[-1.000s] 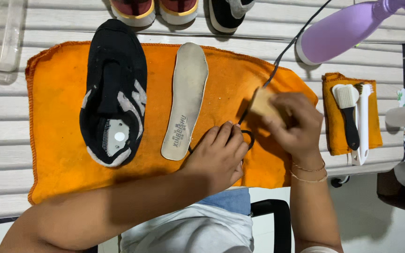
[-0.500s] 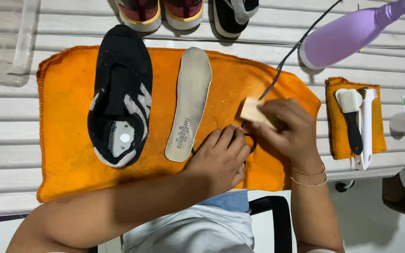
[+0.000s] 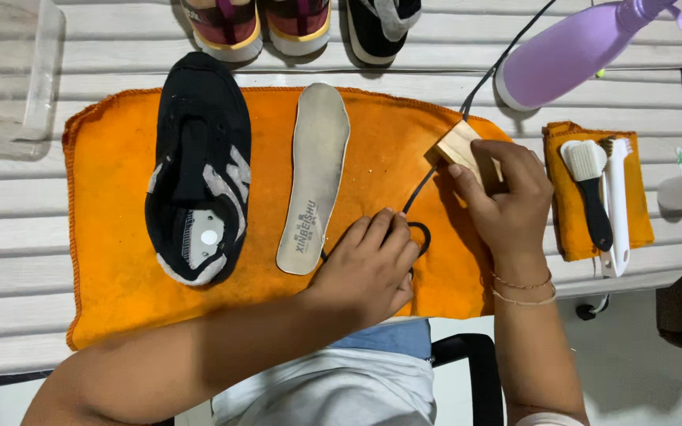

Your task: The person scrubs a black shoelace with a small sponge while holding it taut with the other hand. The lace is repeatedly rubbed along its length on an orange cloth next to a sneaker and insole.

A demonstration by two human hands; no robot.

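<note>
While the left hand [image 3: 372, 264] pins the black shoelace [image 3: 420, 189] flat, the right hand [image 3: 503, 197] grips a wooden brush [image 3: 455, 146] on it.

It looks like a home shoe-cleaning spot: a slatted white bench [image 3: 33, 189], orange towel [image 3: 120, 292], brushes [image 3: 597, 189], spray bottle [image 3: 570, 51], shoes [image 3: 294, 24].

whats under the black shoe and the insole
A large orange towel lies spread under the black shoe and the grey insole, on a white slatted table. The slats beneath the towel are covered, so anything under it cannot be seen.
</note>
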